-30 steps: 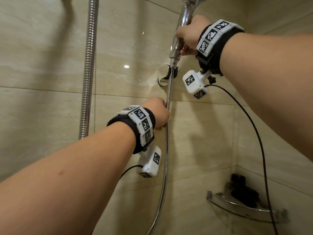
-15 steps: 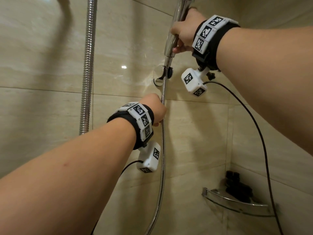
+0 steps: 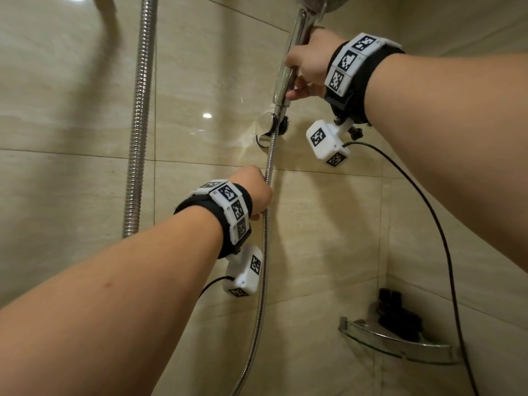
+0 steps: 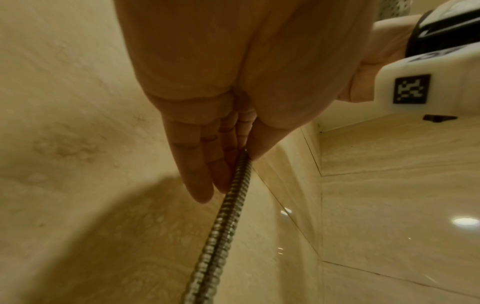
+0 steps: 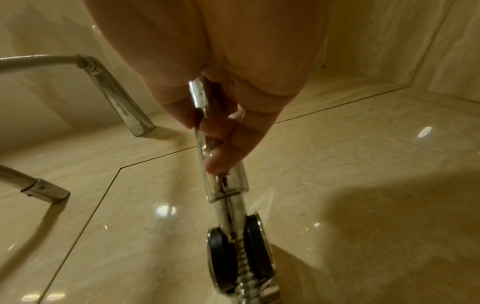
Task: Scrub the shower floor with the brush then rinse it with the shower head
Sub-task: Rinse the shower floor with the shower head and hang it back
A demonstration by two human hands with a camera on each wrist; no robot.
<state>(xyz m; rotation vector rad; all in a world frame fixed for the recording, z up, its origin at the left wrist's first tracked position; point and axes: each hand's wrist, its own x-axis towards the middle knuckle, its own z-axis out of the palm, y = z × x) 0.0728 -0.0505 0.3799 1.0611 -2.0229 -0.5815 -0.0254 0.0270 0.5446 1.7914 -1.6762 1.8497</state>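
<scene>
Far left, a thick ribbed pipe [image 3: 140, 115] runs up the tiled wall [image 3: 57, 138]; not part of the job as far as shows.

Left hand [image 3: 253, 192], centre, sits on the thin hose [image 3: 265, 252] below the wall bracket [image 3: 275, 128]. In the left wrist view the fingers [image 4: 197, 164] lie nearly straight along the hose [image 4: 221, 226], thumb on the other side, a light guiding pinch rather than a fist.

Right hand [image 3: 310, 67], upper right, is wrapped round the chrome handle of the shower head [image 3: 288, 64]. Right wrist view confirms it: fingers [image 5: 221, 148] curled round the handle [image 5: 223, 185], its lower end at the bracket [image 5: 239, 253], hose nut between the two black clips. Whether it is seated or just clear, cannot tell. The spray face is cut off at the top edge of the head view.

Low right, a glass corner shelf [image 3: 400, 344] with dark items on it, too blurred to name.

Progress, as a judgement: brush not in view, floor not in view, so scrubbing cannot be checked. No water visible from the head. Both hands on shower gear points to the rinse stage: either fetching the head from its bracket or parking it after. If fetching, all the rinsing remains.
</scene>
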